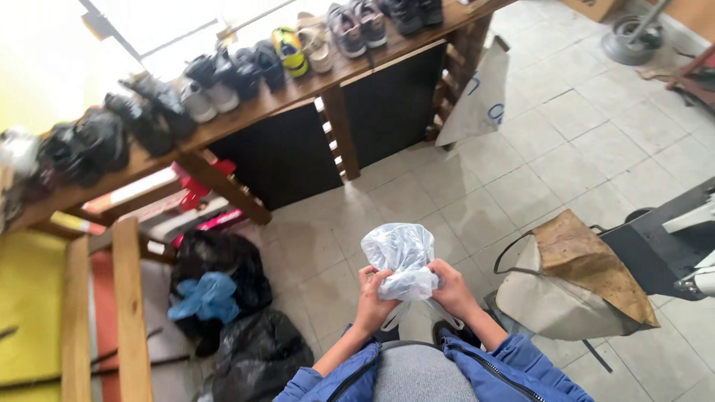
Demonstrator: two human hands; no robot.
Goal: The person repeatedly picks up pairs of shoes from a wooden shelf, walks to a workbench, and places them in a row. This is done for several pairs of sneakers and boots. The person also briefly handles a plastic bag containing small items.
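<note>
**Both hands bunched around a clear plastic bag**

The left hand (pixel 374 296) and the right hand (pixel 450 289) are closed on a crumpled clear plastic bag (pixel 403 262), one at each side of its lower part — the fingers curl into the plastic, and the puffed top of the bag stands up above them. The bag is held in front of the person's body, over the tiled floor (pixel 581 141), with blue jacket sleeves (pixel 514 357) showing at the bottom edge of the view.

Just to the right sits a pale tote bag (pixel 551 301) with a brown sheet (pixel 588 264) draped over its top. To the left, black bin bags (pixel 246 327) lie on the floor, a scrap of blue plastic (pixel 205 296) resting on them.

Farther off, a long wooden shelf (pixel 298 95) runs across the upper part of the view — a row of shoes (pixel 246 67), mostly dark, one pair yellow, stands along it.
</note>
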